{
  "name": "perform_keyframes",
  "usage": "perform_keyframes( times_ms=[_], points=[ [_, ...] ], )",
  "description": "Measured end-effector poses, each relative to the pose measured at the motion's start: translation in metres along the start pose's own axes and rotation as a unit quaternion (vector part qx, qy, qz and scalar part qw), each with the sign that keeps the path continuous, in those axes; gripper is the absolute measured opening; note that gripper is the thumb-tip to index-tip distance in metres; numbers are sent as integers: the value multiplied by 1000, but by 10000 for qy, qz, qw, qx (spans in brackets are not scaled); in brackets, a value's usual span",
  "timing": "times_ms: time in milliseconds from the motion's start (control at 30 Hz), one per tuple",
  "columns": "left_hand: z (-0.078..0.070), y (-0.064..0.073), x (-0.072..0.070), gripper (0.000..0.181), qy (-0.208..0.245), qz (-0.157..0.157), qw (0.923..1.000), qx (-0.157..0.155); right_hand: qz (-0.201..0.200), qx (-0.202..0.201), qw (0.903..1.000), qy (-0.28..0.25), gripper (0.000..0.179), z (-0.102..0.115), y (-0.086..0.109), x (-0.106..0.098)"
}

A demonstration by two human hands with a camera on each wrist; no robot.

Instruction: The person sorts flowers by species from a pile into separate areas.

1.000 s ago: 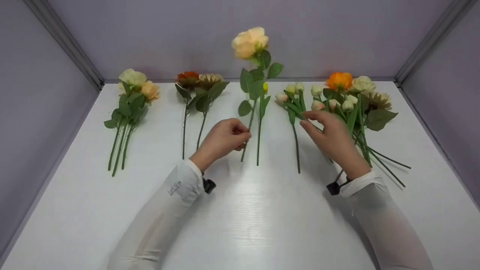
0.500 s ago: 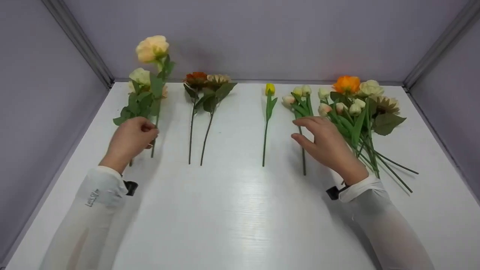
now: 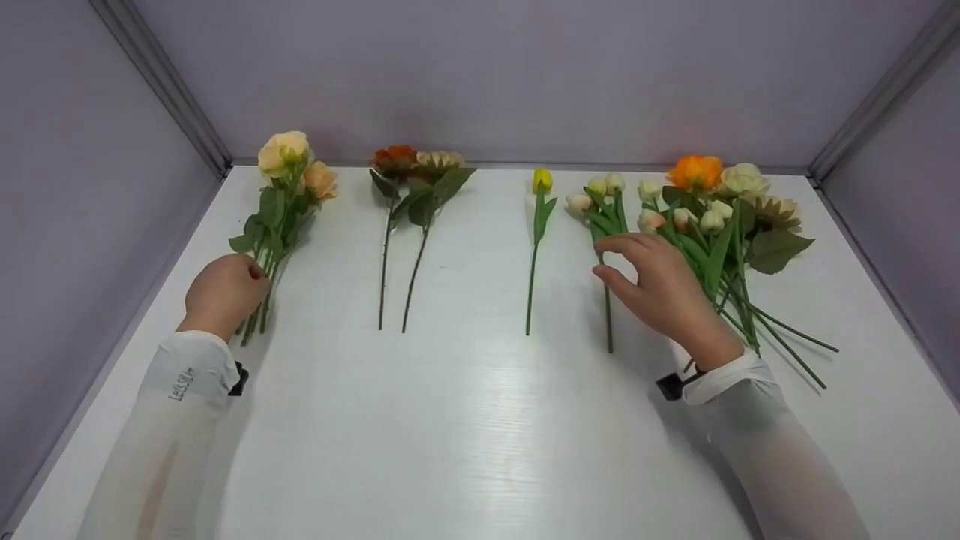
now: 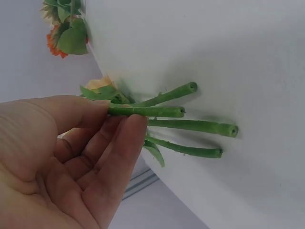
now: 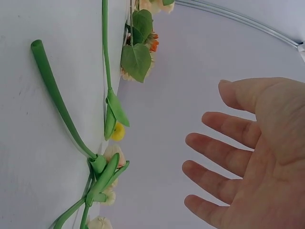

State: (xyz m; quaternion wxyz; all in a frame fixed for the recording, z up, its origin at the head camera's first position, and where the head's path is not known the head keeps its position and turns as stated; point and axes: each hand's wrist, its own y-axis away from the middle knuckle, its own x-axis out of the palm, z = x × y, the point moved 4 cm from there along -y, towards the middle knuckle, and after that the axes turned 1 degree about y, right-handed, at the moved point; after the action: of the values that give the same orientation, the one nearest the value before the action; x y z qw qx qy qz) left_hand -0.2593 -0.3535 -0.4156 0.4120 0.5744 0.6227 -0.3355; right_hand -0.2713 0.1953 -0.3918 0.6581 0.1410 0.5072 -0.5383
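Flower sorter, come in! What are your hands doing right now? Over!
Left hand pinches peach rose's green stem, laid with the left rose bunch. Right hand open above small bud stems. Nothing blocking.

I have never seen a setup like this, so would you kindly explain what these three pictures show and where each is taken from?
There is no machine here: a person works with two bare hands on a white table. The wide picture comes from a camera on the head, looking down; the other two come from cameras on each wrist. Artificial flowers lie sorted in groups: roses far left, two sunflowers, one yellow tulip, a bud sprig, and a mixed pile at right. The left hand pinches one rose stem between thumb and fingers. The right hand is open above the bud sprig, holding nothing.
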Motion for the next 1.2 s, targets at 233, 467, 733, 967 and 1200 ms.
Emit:
perform_keyframes(
  times_ms=[233,467,733,967,1200],
  points=[
    [5,-6,8,28,-93,17,10000,-30,-35,-8,10000,18,34,-2,0,-1],
    [10,-9,14,34,-145,163,9996,-175,-20,12,10000,38,33,-4,1,-1],
    [9,-10,15,16,-75,127,9998,-157,-16,29,10000,-56,31,-5,1,-2],
    [10,-10,14,17,-99,223,9996,-173,12,77,9999,-95,31,-7,2,-4],
    [10,-11,13,20,-146,342,9989,-301,-90,-13,9999,-89,30,-7,2,-6]
  ],
)
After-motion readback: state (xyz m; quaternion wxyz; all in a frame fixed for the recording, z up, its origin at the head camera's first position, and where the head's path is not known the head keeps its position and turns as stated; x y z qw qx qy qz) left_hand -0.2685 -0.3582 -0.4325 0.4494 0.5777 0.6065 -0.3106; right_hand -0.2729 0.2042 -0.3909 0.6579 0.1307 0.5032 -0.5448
